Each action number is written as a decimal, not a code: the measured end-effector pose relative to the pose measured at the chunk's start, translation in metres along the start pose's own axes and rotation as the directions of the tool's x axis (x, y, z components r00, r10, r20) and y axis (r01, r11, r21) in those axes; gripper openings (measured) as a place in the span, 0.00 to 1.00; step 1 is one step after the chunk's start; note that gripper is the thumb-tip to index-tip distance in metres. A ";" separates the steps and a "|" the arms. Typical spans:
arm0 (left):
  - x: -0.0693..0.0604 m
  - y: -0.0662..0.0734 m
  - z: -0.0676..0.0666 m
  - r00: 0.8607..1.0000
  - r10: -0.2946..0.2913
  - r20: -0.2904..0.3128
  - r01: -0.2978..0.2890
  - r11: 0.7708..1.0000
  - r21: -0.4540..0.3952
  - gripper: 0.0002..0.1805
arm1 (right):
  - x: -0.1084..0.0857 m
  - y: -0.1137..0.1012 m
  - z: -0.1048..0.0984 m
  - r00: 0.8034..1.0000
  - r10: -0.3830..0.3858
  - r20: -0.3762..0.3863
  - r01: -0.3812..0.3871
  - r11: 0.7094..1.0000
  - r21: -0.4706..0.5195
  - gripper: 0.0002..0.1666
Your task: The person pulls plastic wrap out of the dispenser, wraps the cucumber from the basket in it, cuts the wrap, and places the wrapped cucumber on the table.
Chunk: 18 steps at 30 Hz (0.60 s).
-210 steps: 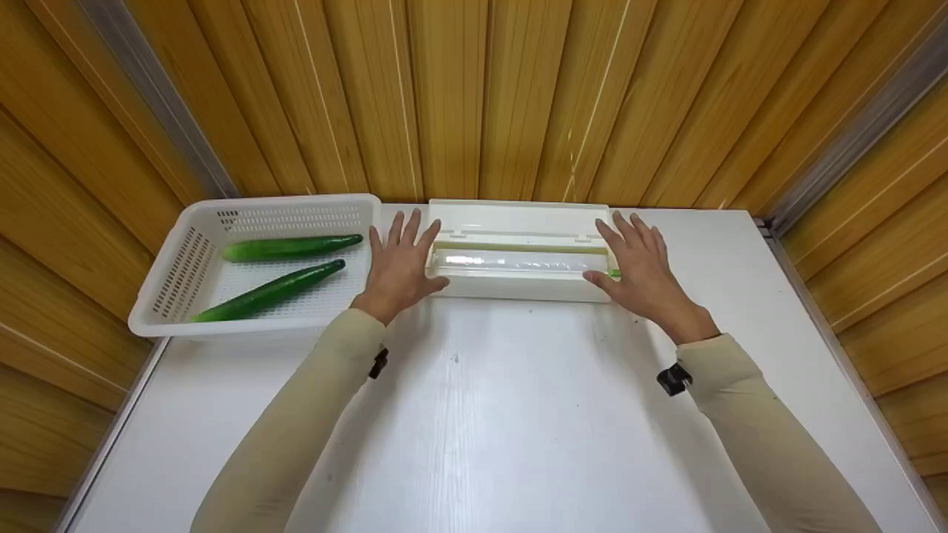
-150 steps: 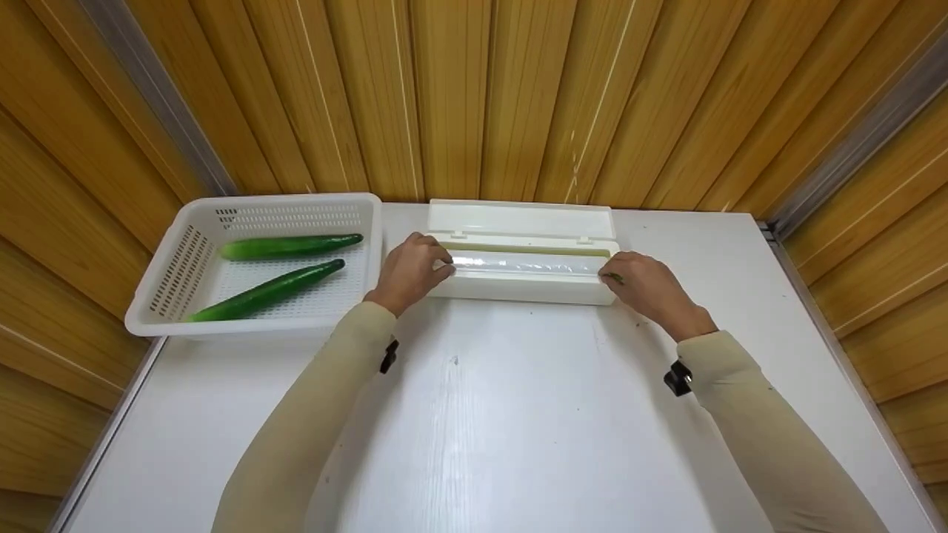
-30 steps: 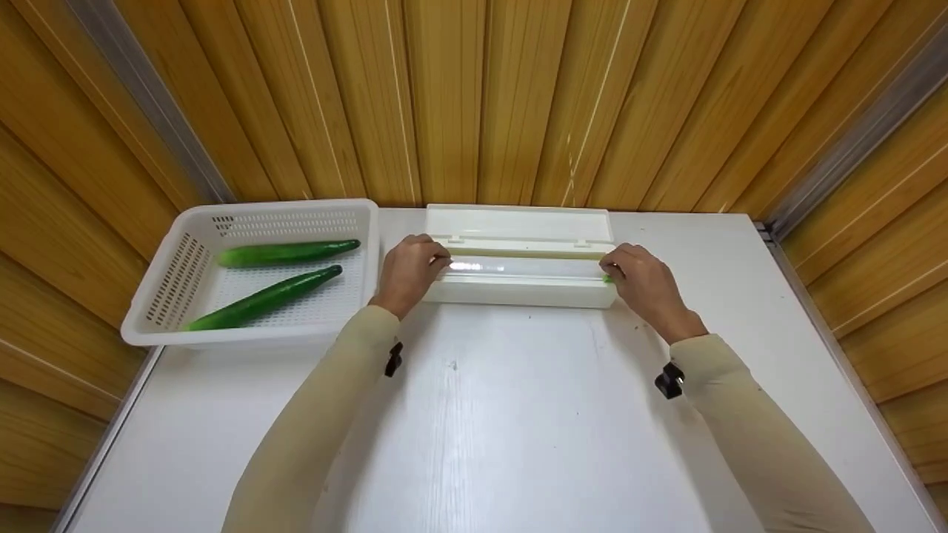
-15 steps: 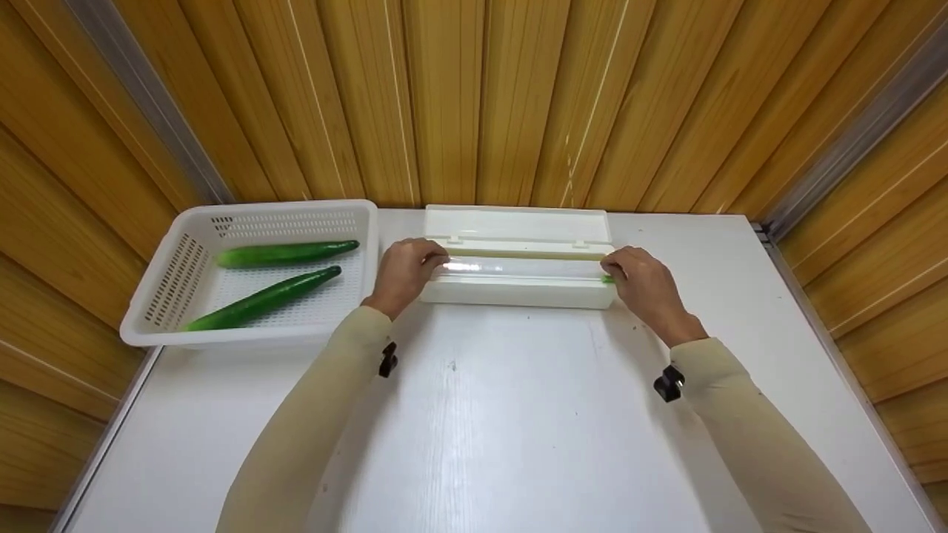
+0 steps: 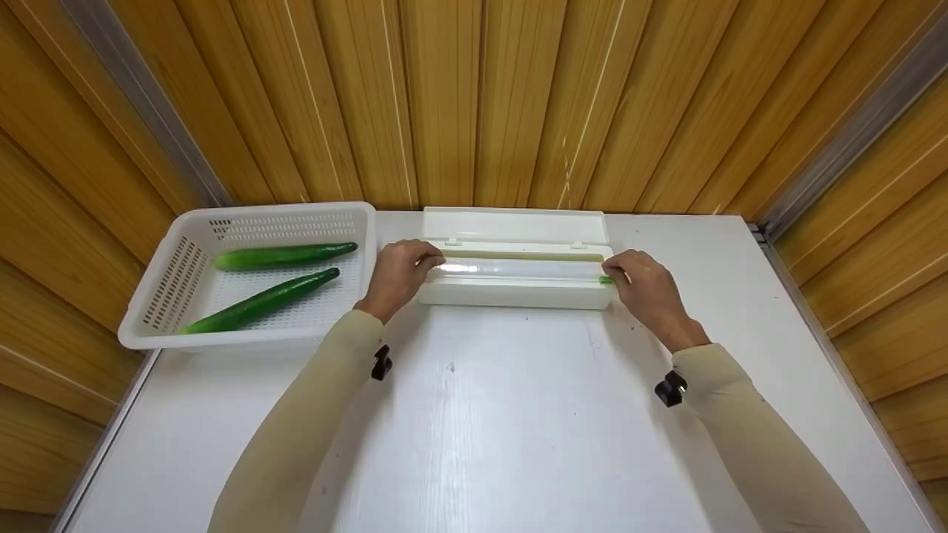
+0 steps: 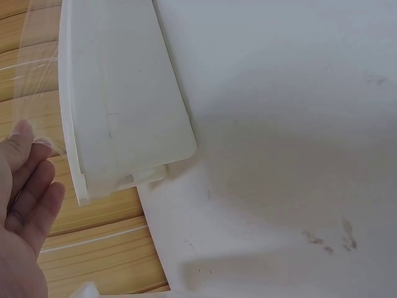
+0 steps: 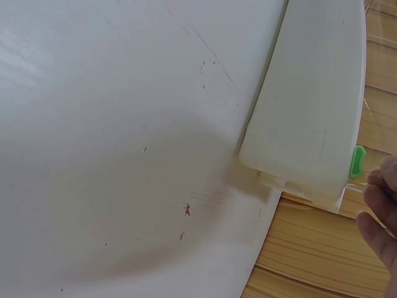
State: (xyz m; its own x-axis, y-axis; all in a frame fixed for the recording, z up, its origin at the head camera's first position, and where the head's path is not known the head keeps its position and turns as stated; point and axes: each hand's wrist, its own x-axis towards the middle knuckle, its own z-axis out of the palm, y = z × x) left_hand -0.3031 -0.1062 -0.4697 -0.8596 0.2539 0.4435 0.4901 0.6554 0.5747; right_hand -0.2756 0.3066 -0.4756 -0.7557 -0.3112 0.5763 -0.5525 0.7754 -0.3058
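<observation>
A white cling film dispenser box [image 5: 518, 297] stands at the back of the table, its lid [image 5: 515, 224] tipped back. Clear cling film [image 5: 511, 268] stretches smoothly across its top. At the left end, my left hand [image 5: 398, 275] pinches the film's corner between thumb and fingers; the left wrist view shows the film [image 6: 38, 74] gathered at the fingertips. My right hand [image 5: 646, 289] pinches at the other end, beside a green slider [image 7: 357, 162] on the box's edge. In the right wrist view, the right hand [image 7: 383, 205] is partly cut off and the film is barely visible.
A white perforated basket [image 5: 255, 338] stands on the left, with two cucumbers inside, one behind [image 5: 285, 256] and one in front [image 5: 263, 301]. The white table [image 5: 511, 414] meets a wood-patterned wall [image 5: 444, 104] behind the box.
Seven seconds ago both hands were spread at the box's ends; since then their fingers have closed at the film, which now looks smoother. Lately the left hand has shifted slightly left.
</observation>
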 end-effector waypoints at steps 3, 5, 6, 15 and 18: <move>-0.002 0.000 -0.001 0.999 0.038 -0.015 -0.038 0.999 -0.002 0.04 | -0.001 0.000 0.000 1.000 -0.020 -0.010 0.020 1.000 0.000 0.06; -0.003 0.000 -0.002 0.999 0.049 -0.020 -0.049 0.999 -0.003 0.05 | -0.001 0.000 -0.001 1.000 -0.022 -0.017 0.022 1.000 0.003 0.06; -0.004 0.000 -0.003 0.998 0.053 -0.023 -0.054 0.999 -0.006 0.05 | -0.002 0.000 -0.001 1.000 -0.022 -0.021 0.022 1.000 0.005 0.06; -0.006 -0.002 -0.006 0.997 0.062 -0.035 -0.064 0.997 -0.035 0.04 | -0.005 -0.003 -0.002 0.997 -0.055 -0.049 0.055 0.998 -0.006 0.08; -0.007 0.000 -0.007 0.998 0.051 -0.031 -0.052 0.998 -0.045 0.04 | -0.006 -0.004 -0.004 0.997 -0.058 -0.051 0.058 0.998 -0.006 0.08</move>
State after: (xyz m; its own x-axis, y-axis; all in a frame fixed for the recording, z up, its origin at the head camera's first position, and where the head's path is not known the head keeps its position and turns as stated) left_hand -0.2967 -0.1129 -0.4682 -0.8287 0.2644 0.4934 0.5402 0.6085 0.5813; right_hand -0.2673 0.3072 -0.4751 -0.7032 -0.3275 0.6311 -0.5936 0.7591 -0.2674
